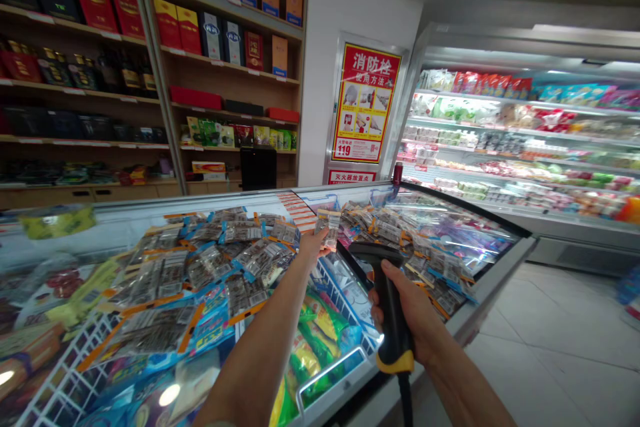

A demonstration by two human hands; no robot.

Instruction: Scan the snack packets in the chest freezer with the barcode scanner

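My left hand (314,244) reaches forward over the chest freezer and grips a small clear snack packet (327,227) with orange edges. My right hand (400,300) is wrapped round the grip of a black barcode scanner (393,307) with a yellow base, its head pointing left toward the packets. A cable hangs from the scanner's bottom. Left of my left arm lies a heap of similar packets (210,263) with blue or orange edges. More of these packets (415,247) are spread on the glass lid at the right, behind the scanner.
Below my arms, a white wire basket (333,287) in the chest freezer holds green and yellow bags (320,333). A roll of yellow tape (57,220) lies at the left. Behind are boxed-goods shelves (225,67), a red fire-hydrant poster (367,103) and a lit refrigerated display (525,120).
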